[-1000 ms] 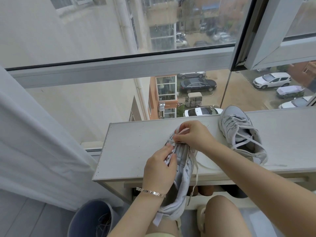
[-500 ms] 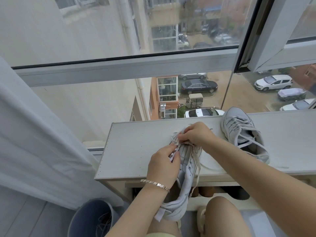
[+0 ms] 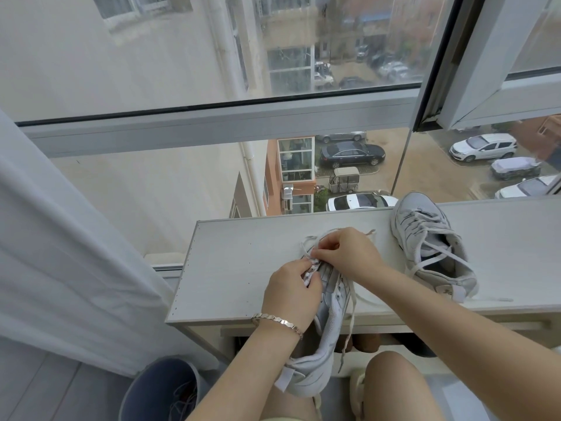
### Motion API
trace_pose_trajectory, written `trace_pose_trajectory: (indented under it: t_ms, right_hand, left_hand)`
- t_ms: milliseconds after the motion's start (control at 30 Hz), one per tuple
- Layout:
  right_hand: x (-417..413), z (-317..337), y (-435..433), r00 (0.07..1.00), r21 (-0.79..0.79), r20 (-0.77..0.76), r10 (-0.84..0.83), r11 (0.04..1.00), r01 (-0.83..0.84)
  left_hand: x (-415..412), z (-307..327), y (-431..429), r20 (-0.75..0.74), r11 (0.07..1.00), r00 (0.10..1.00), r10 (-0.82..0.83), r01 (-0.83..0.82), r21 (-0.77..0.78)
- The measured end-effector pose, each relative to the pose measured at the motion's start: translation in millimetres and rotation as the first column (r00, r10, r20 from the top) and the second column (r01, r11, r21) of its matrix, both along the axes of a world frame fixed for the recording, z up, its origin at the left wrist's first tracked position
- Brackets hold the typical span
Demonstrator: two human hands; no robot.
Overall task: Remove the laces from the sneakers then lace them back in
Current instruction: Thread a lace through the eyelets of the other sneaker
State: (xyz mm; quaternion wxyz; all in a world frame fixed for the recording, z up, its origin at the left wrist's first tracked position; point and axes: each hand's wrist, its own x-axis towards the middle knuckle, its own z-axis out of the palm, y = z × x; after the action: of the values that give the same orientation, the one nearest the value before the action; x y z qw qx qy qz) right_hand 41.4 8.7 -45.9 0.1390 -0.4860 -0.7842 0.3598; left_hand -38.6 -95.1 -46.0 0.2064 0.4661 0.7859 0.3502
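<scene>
The nearer sneaker [image 3: 326, 338] looks like white cloth mesh with smooth, slightly glossy panels, and its lace [image 3: 353, 311] is flat woven cloth. The second sneaker [image 3: 431, 247] is matt grey-white and looks a little worn at the heel. The shelf top [image 3: 236, 268] is pale and matt with fine wood grain. The bracelet [image 3: 277, 322] is shiny metal, the curtain [image 3: 60, 238] thin soft cloth, the bin [image 3: 151, 387] smooth blue plastic

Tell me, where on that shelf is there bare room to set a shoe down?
Bare shelf lies left of the left hand, up to the shelf's edge, and right of the second sneaker. The middle is crowded: the right hand pinches the lace on the held sneaker.
</scene>
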Motion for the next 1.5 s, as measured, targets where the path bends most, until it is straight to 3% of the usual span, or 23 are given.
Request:
trace_pose_trajectory:
  t_ms: [167, 600, 733, 800, 900, 967, 1067, 1167, 1333, 1500]
  right_hand:
    - [3, 0, 1, 0.995, -0.034, -0.006, 0.099, 0.995, -0.099]
    - [10, -11, 2, 0.963, -0.021, -0.267, 0.044, 0.998, -0.051]
    - [15, -13, 1, 0.932, -0.092, -0.362, -0.018, 0.996, -0.017]
    - [19, -10, 0, 0.951, -0.008, -0.291, 0.101, 0.994, -0.108]
    - [22, 2, 0, 0.927, 0.223, 0.092, 0.364, 0.9, -0.375]
    - [20, 10, 3, 0.86, 0.264, 0.278, 0.428, 0.827, -0.497]
    - [17, 14, 5, 0.822, 0.374, 0.363, 0.439, 0.739, -0.56]
    - [20, 7, 11, 0.817, 0.407, 0.252, 0.518, 0.709, -0.576]
    - [24, 4, 24, 0.845, 0.204, 0.05, 0.532, 0.823, -0.53]
    - [24, -6, 27, 0.923, -0.02, -0.167, 0.346, 0.935, -0.354]
  left_hand:
    - [0, 2, 1, 0.006, 1.0, 1.0, -0.004, 0.004, -0.006]
    - [-2, 0, 0, 0.018, 1.0, 1.0, -0.011, 0.011, -0.011]
    - [-3, 2, 0, 0.061, 1.0, 0.998, 0.001, -0.001, -0.002]
    - [-4, 3, 0, 0.093, 1.0, 0.996, -0.002, 0.002, -0.001]
    - [-6, 3, -1, 0.134, 0.999, 0.99, -0.04, 0.043, -0.02]
    - [-8, 3, -1, 0.154, 0.998, 0.987, -0.051, 0.057, -0.034]
    - [-14, 4, 0, 0.222, 0.999, 0.975, -0.028, 0.038, -0.039]
    - [-17, 5, -3, 0.284, 0.995, 0.957, -0.055, 0.076, -0.062]
    - [-18, 8, -2, 0.32, 0.979, 0.936, -0.145, 0.182, -0.088]
    - [-14, 5, -2, 0.29, 0.973, 0.942, -0.168, 0.205, -0.101]
